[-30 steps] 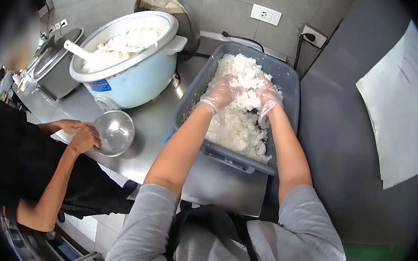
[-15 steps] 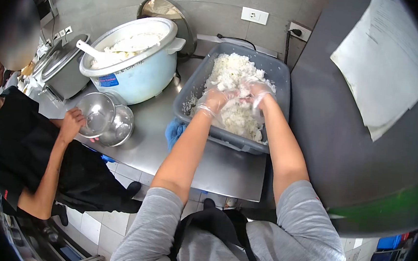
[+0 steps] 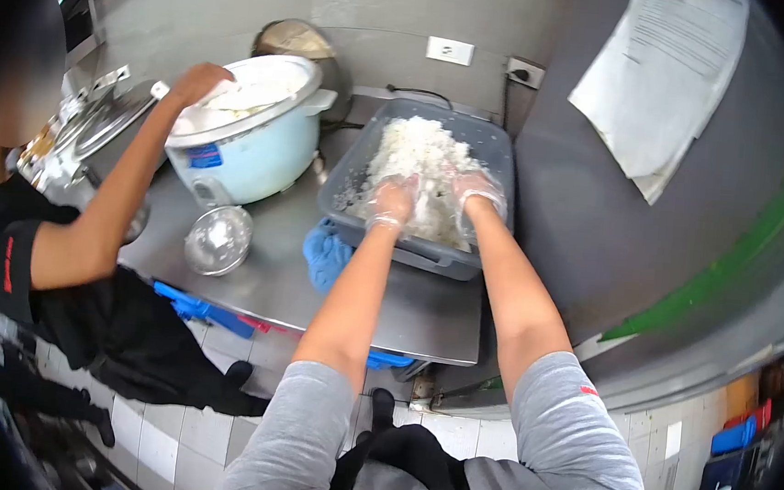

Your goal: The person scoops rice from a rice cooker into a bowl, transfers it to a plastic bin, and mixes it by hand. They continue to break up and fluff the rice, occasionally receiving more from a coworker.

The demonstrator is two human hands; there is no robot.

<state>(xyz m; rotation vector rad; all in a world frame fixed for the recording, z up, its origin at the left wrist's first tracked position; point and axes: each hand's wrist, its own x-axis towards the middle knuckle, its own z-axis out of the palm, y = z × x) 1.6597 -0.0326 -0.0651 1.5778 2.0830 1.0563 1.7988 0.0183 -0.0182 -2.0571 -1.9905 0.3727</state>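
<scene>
A grey plastic tub (image 3: 378,133) on the steel table holds a heap of cooked white rice (image 3: 421,146). Both my hands wear clear plastic gloves and are in the rice, a little apart. My left hand (image 3: 394,199) is curled into the near left part of the heap, its fingertips hidden in the grains. On the right side of the heap my right hand (image 3: 479,193) is bent around rice, with its fingers partly buried. A blue cloth (image 3: 327,255) lies against the tub's near left corner.
A co-worker's hand (image 3: 202,83) reaches into a light blue rice cooker (image 3: 252,156) left of the tub. A metal bowl (image 3: 218,241) stands before the cooker. Right of the tub rises a dark grey panel (image 3: 612,253) with taped paper sheets (image 3: 663,82).
My hands have drawn apart and sit nearer the tub's front. The co-worker's hand has gone from a metal bowl up to the rice cooker. My view has shifted slightly.
</scene>
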